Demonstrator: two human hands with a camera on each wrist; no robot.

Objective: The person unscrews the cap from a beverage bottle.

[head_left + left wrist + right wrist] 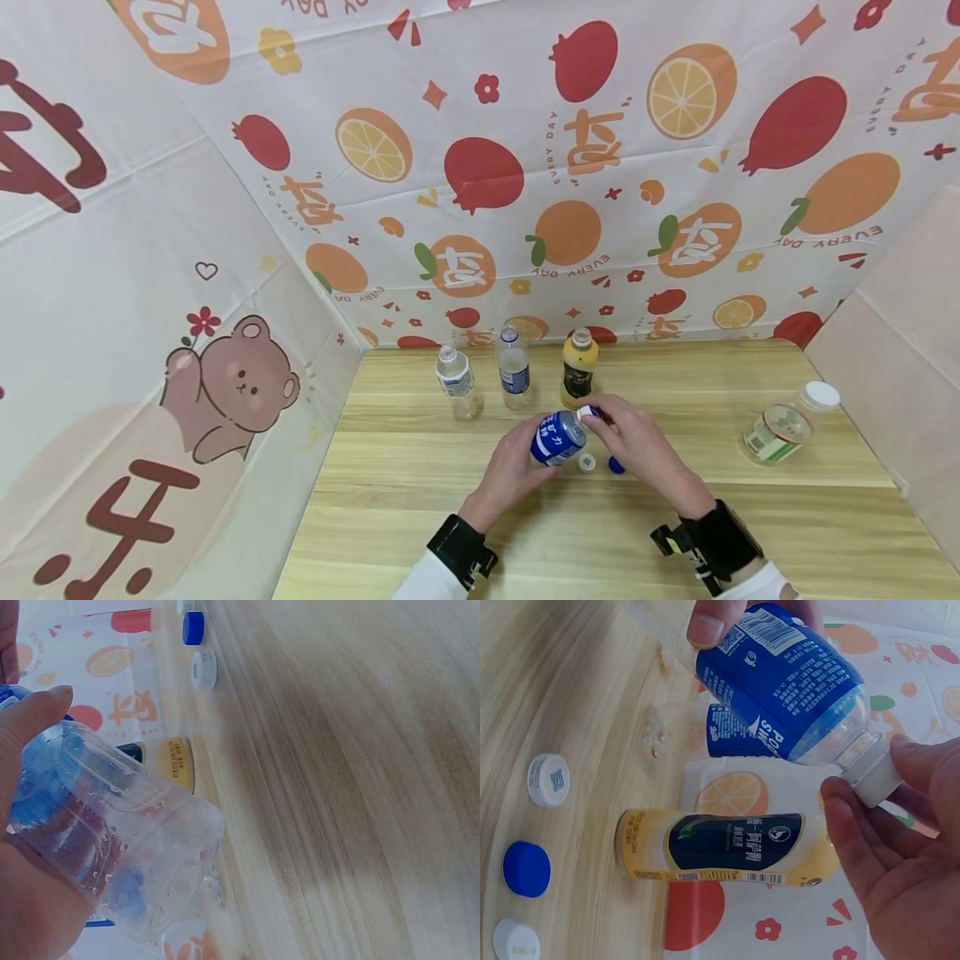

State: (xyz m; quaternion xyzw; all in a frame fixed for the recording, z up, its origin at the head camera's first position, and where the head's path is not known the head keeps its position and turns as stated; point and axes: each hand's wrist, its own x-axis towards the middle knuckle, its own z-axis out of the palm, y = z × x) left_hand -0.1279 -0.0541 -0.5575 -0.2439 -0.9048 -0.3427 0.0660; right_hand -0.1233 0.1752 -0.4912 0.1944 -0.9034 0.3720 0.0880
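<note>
My left hand (510, 467) grips a clear plastic bottle with a blue label (555, 439), tilted with its neck toward the right. My right hand (633, 442) pinches the white cap (876, 778) at the bottle's mouth between thumb and fingers. In the right wrist view the cap sits on the neck; whether it is loose I cannot tell. Water droplets cling inside the bottle's lower part (161, 840). Below the hands, a white cap (587, 462) and a blue cap (617, 465) lie on the table. Another white cap (516, 941) shows in the right wrist view.
Behind the hands stand two clear bottles without caps, one at left (457, 383) and one with a blue label (514, 371). A yellow bottle (580, 367) stands beside them, uncapped. Far right on the wooden table (420, 500) is a clear jar with a white lid (783, 429). Printed cloth borders the table.
</note>
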